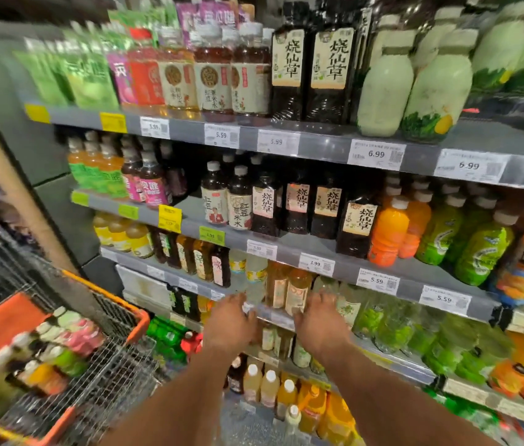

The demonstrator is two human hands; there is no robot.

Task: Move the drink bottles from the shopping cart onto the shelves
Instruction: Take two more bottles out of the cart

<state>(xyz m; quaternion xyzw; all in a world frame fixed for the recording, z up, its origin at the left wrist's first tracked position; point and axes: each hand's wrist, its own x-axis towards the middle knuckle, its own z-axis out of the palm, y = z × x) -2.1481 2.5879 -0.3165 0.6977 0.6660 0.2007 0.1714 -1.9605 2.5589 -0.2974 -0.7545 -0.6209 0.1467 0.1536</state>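
Both my arms reach out to the third shelf [328, 323] down. My left hand [230, 320] has its fingers spread at the shelf edge, just below a pale clear bottle [255, 278]. My right hand [318, 320] is also spread, its fingertips touching the base of an amber tea bottle [297, 291]. Neither hand holds anything. At the lower left stands the wire shopping cart [116, 378] with orange trim; several drink bottles [61, 346] lie in it, blurred.
Shelves packed with drink bottles fill the view: dark herbal-jelly bottles [355, 223], orange and green juice bottles [386, 233] to the right, white bottles [386, 91] on top. Price tags line every shelf edge. A grey pillar [38, 149] stands left of the shelving, behind the cart.
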